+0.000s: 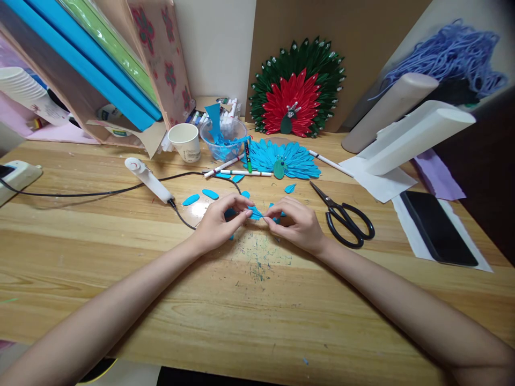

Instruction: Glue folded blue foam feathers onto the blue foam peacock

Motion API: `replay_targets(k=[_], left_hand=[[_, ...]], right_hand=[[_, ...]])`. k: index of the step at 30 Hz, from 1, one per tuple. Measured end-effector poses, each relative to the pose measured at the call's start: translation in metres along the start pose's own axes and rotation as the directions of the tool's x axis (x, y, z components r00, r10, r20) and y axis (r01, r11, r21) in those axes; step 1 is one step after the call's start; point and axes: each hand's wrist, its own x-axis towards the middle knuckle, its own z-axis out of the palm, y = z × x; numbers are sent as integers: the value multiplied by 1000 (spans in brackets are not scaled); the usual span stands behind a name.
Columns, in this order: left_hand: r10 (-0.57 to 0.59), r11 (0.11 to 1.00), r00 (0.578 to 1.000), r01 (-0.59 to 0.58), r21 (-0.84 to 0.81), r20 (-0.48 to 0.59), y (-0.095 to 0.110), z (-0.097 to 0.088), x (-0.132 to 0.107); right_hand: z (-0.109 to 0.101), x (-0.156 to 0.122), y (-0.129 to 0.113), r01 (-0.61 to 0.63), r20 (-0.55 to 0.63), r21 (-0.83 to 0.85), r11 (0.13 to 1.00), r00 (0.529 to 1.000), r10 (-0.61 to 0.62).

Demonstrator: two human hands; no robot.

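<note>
My left hand point(222, 219) and my right hand point(295, 222) meet at the middle of the wooden table point(120, 279), both pinching a small blue paper petal point(256, 214) between fingertips. Loose blue petals point(200, 196) lie just behind my left hand, and one more blue petal point(289, 188) sits behind my right. Farther back lies a blue petal fan with a green body point(284, 160). A white glue pen point(148, 179) with a black cord rests left of my hands.
Black scissors point(345, 217) lie right of my right hand, a black phone point(438, 228) on white paper beyond. A paper cup point(185, 141), a clear bowl of blue scraps point(223, 138), markers point(241, 172) and a red-green fan point(296, 91) stand at the back.
</note>
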Motion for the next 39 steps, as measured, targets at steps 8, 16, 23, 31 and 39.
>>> replay_targets(k=[8, 16, 23, 31, 39], left_hand=[[-2, 1000, 1000, 2, 0, 12, 0, -1, 0], [25, 1000, 1000, -25, 8, 10, 2, -2, 1], [65, 997, 997, -63, 40, -29, 4, -2, 1], [85, 993, 995, -80, 91, -46, 1, -3, 2], [76, 980, 994, -60, 189, -75, 3, -3, 2]], right_hand=[[0, -1, 2, 7, 7, 6, 1000, 1000, -7], [0, 0, 0, -25, 7, 4, 1000, 1000, 25], [0, 1, -1, -142, -24, 47, 989, 989, 143], [-2, 1, 1, -213, 18, 87, 973, 977, 212], [-1, 3, 1, -154, 44, 35, 987, 987, 152]])
